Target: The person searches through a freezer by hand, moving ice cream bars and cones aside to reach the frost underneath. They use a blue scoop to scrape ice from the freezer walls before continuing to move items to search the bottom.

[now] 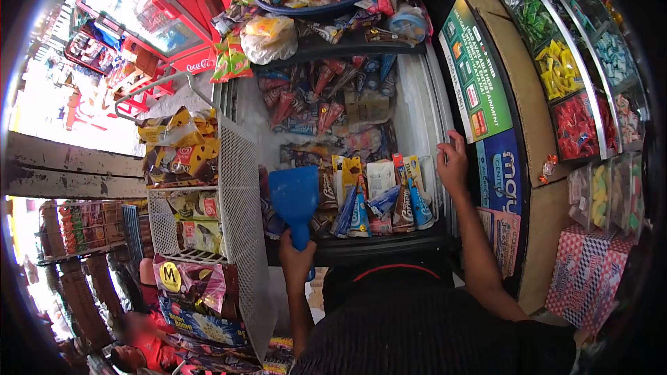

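Observation:
My left hand (297,255) is closed around the handle of a blue scraper (293,196). Its broad flat blade points away from me, over the near left part of an open chest freezer (420,107). At the freezer's right edge my right hand (453,164) is open, fingers bent and apart, holding nothing. Blue-wrapped ice cream cones (359,212) stand in the near section, beside yellow ice cream packs (346,170). Farther in lie red-wrapped cones (324,80) and a cardboard box (367,110). White frost (267,128) coats the inner walls.
A blue basin (316,3) of ice creams and a plastic bag (269,42) sit on the freezer's far end. To the left stands a white wire rack (240,187) of ice cream packs. Candy shelves (583,83) line the right. A person in red (153,333) is at lower left.

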Demonstrator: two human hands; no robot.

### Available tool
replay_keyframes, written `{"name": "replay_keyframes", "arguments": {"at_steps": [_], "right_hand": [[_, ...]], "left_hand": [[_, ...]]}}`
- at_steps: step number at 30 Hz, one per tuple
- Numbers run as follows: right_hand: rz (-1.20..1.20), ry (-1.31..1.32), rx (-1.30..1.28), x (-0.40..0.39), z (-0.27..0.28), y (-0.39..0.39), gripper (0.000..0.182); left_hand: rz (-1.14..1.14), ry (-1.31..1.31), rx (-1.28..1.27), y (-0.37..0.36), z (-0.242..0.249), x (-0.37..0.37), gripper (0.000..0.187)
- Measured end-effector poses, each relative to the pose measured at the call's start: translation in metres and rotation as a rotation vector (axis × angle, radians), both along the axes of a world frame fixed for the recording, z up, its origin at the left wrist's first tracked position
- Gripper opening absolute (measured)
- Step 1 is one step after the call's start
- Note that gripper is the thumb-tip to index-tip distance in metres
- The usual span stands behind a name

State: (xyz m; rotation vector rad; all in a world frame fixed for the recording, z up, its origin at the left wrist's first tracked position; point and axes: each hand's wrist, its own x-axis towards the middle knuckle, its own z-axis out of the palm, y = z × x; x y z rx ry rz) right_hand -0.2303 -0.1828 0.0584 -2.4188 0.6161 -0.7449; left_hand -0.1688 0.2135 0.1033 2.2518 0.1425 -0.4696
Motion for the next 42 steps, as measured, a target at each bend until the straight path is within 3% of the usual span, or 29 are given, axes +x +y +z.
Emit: {"name": "replay_keyframes", "arguments": {"at_steps": [4,7,14,16,18,19,20,21,22,23,26,27,29,31,33,35,37,38,40,41,42], "right_hand": [[-0.008,0.021,-0.005,0.0,0.003,0.0,0.013],[-0.019,0.032,0.009,0.0,0.004,0.002,0.012],[-0.03,-0.003,0.016,0.0,0.005,0.002,0.011],[-0.032,-0.023,0.0,0.001,0.003,-0.001,0.011],[-0.026,-0.029,0.0,0.0,0.001,-0.002,0.011],[-0.042,-0.031,0.0,0.001,0.003,-0.003,0.011],[-0.043,-0.011,0.0,0.001,0.006,-0.003,0.012],[-0.043,0.014,0.008,-0.001,0.008,0.0,0.012],[-0.039,0.018,0.019,-0.001,0.009,-0.001,0.013],[-0.048,0.028,0.037,0.0,0.007,-0.002,0.013],[-0.065,0.017,0.021,0.0,-0.002,-0.003,0.013],[-0.067,0.052,-0.001,-0.001,-0.001,-0.003,0.013],[-0.052,0.052,0.059,0.0,0.003,-0.002,0.013],[-0.041,0.048,0.048,0.003,0.005,-0.001,0.014],[-0.038,0.049,0.051,0.006,0.005,0.001,0.015],[-0.037,0.07,0.054,0.007,0.005,0.0,0.016],[-0.045,0.104,0.036,0.009,0.006,0.0,0.018],[-0.054,0.129,0.014,0.01,0.006,0.0,0.02],[-0.065,0.179,-0.003,0.011,0.007,0.0,0.021],[-0.068,0.203,-0.012,0.013,0.008,0.0,0.021],[-0.067,0.217,-0.006,0.014,0.008,0.001,0.021]], "left_hand": [[-0.055,0.002,-0.181,-0.039,0.023,0.021,0.064],[-0.165,-0.131,-0.406,-0.084,0.003,0.06,0.064],[-0.432,-0.514,-0.546,-0.268,0.07,0.243,0.059],[-0.409,-0.785,-0.534,-0.319,0.091,0.306,0.058],[-0.456,-0.793,-0.459,-0.364,0.101,0.38,0.065],[-0.426,-0.515,-0.435,-0.367,0.146,0.369,0.069],[-0.444,-0.647,-0.525,-0.383,0.142,0.397,0.078],[-0.636,-0.506,-0.739,-0.403,0.121,0.452,0.091],[-0.531,-0.498,-0.574,-0.388,0.152,0.417,0.096],[-0.515,-0.624,-0.512,-0.395,0.132,0.444,0.098],[-0.549,-0.598,-0.561,-0.363,0.1,0.437,0.082],[-0.584,-0.336,-0.795,-0.337,0.094,0.404,0.066],[-0.696,-0.012,-0.868,-0.285,0.056,0.37,0.047],[-0.817,0.371,-0.724,-0.235,0.02,0.339,0.036],[-1.217,0.018,-0.332,-0.193,-0.052,0.329,0.029],[-0.848,0.583,-0.281,-0.161,-0.138,0.328,0.029],[-1.474,0.07,0.005,-0.125,-0.24,0.346,0.031],[-1.469,0.083,0.004,-0.127,-0.24,0.341,0.031],[-0.942,0.345,0.53,-0.13,-0.249,0.323,0.027],[-0.943,0.362,0.531,-0.126,-0.267,0.326,0.027],[-1.1,0.202,0.62,-0.113,-0.314,0.331,0.026]]}}
